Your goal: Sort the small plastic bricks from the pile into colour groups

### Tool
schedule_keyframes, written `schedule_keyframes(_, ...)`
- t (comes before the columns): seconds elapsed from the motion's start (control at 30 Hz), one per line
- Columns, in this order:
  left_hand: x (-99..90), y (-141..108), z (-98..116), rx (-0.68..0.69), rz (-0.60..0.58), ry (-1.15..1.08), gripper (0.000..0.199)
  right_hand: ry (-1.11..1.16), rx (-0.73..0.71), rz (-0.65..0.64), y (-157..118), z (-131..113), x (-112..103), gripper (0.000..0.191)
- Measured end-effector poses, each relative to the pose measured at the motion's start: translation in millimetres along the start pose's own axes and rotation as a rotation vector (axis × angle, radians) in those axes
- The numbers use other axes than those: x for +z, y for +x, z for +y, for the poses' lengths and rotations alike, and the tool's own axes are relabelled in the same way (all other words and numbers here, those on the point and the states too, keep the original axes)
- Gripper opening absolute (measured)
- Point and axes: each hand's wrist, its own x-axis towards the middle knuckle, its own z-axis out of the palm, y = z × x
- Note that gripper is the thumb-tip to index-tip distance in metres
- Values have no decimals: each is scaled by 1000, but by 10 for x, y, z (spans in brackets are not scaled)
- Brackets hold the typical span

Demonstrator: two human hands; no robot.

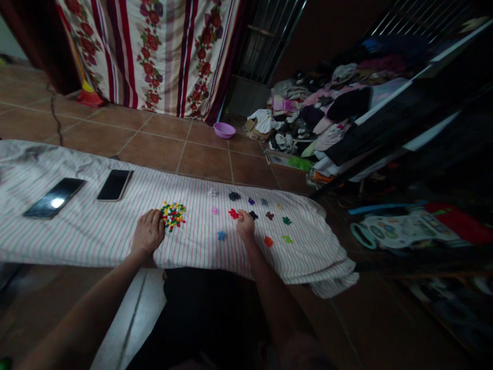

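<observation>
My left hand [148, 231] lies flat on the striped cloth, its fingertips touching the left edge of a mixed pile of small beads [173, 215] in yellow, green, red and white. Over to the right, my right hand [245, 225] is closed in a pinch beside a small heap of red beads [233, 213]; whatever lies between its fingers is hidden. Around it sit other small single-colour heaps: pink beads [214, 210], blue beads [221, 235], black beads [252, 215], orange beads [268, 241] and dark green beads [286, 220].
A striped cloth [200, 246] covers the long low surface. Two phones, one dark phone [54, 198] and one smaller phone [114, 185], rest at the left. Beyond are a purple basin [224, 130] on the tiled floor, a floral curtain [154, 56] and heaped clothes [319, 108].
</observation>
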Motion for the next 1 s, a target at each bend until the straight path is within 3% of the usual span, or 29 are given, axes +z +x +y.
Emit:
schedule_keyframes(0.27,-7,2,11,-42,-18,-19,41,-24,95,65,-32,-70,-1,40)
schedule_keyframes(0.47,-1,-1,8,-37,-9,-24,40,25,-5,98,-80,-348,25,37)
schedule_keyframes(1.0,1,-4,-4,-35,-13,-41,39,106,-130,-380,-493,-1364,611,28)
